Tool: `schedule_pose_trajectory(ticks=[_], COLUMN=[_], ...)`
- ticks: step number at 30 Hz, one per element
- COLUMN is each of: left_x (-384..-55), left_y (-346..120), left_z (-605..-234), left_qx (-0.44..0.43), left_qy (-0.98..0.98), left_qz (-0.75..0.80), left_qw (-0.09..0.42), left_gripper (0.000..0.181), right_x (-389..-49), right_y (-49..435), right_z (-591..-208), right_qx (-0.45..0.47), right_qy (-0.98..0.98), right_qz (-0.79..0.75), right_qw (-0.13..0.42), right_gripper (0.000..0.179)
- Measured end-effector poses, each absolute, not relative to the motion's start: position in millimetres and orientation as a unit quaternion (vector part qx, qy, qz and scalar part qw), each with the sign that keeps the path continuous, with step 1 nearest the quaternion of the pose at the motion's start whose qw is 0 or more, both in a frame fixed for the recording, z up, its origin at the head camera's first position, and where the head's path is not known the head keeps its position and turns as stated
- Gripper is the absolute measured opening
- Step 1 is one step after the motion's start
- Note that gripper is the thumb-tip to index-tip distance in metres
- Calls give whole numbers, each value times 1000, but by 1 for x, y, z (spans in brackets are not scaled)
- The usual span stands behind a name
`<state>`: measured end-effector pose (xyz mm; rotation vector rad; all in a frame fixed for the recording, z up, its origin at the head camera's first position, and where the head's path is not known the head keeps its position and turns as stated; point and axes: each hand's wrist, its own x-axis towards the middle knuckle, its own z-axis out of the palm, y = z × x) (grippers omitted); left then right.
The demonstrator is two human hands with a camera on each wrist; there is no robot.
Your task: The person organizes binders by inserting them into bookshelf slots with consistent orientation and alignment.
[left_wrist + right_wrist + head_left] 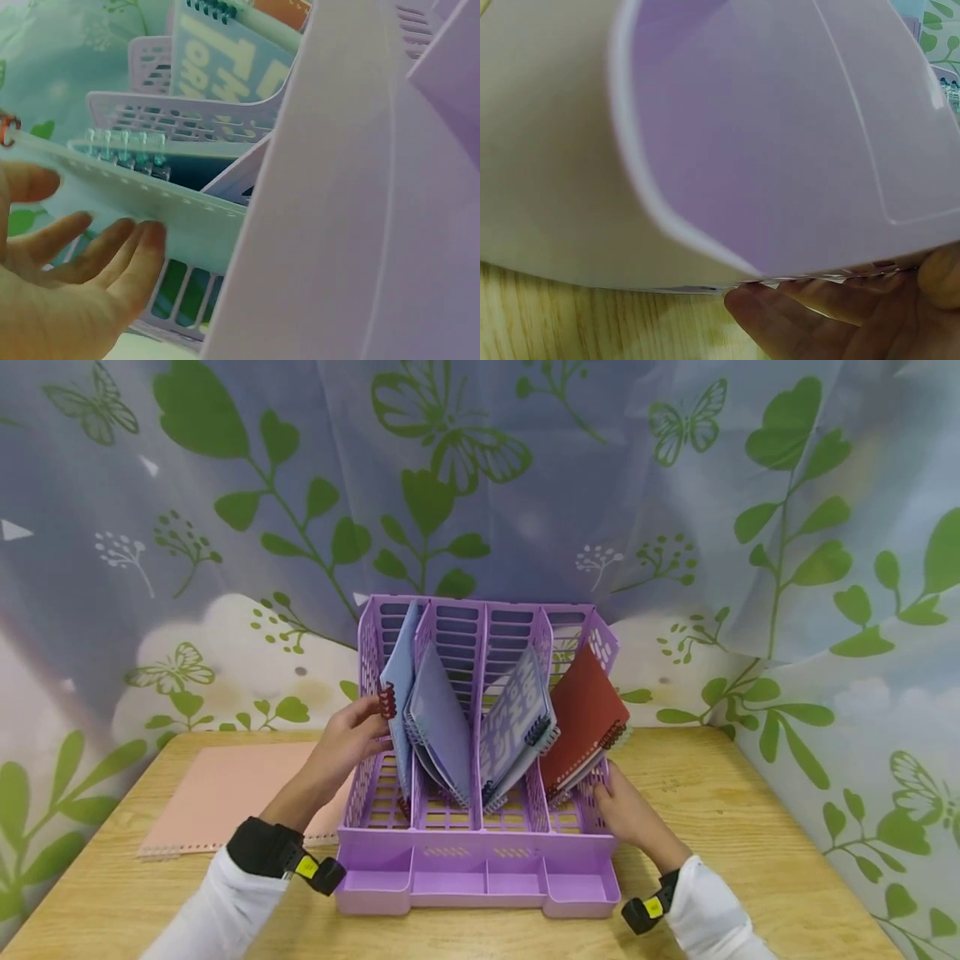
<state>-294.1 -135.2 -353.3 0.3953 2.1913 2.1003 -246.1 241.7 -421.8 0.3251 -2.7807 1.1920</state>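
A purple file rack stands on the table, its several upright slots holding spiral notebooks. My left hand is at the light blue notebook with a dark red coil in the leftmost slot. In the left wrist view the fingers of that hand lie loosely extended against the cover. My right hand holds the rack's right side wall low down; in the right wrist view its fingertips meet the rack's lower edge. A grey-blue notebook, a lettered notebook and a red-brown notebook lean in the other slots.
A large pink spiral notebook lies flat on the wooden table, left of the rack. Low open trays run along the rack's front. Behind hangs a curtain with leaves and butterflies.
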Motion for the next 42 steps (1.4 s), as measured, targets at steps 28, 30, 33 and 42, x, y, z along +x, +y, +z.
schedule_pose_trajectory(ticks=[28,30,33,42], left_x=[-230,-224,-211,-188], left_y=[-278,-283,-290,-301], left_z=[-398,-402,-411,-433], left_qx=[-193,-199,-207,-211], left_qy=[499,464,402,274], left_qz=[844,860,884,925], left_qw=[42,70,117,156], left_gripper=[60,63,67,67], right_x=[-245,-245,-245,-245], right_y=[241,242,242,240], right_z=[-421,-421,-421,-420], right_qx=[112,110,108,117], right_qy=[-906,-907,-909,-907], right_qz=[405,403,399,402], right_qw=[54,54,48,49], right_gripper=[43,44,44,44])
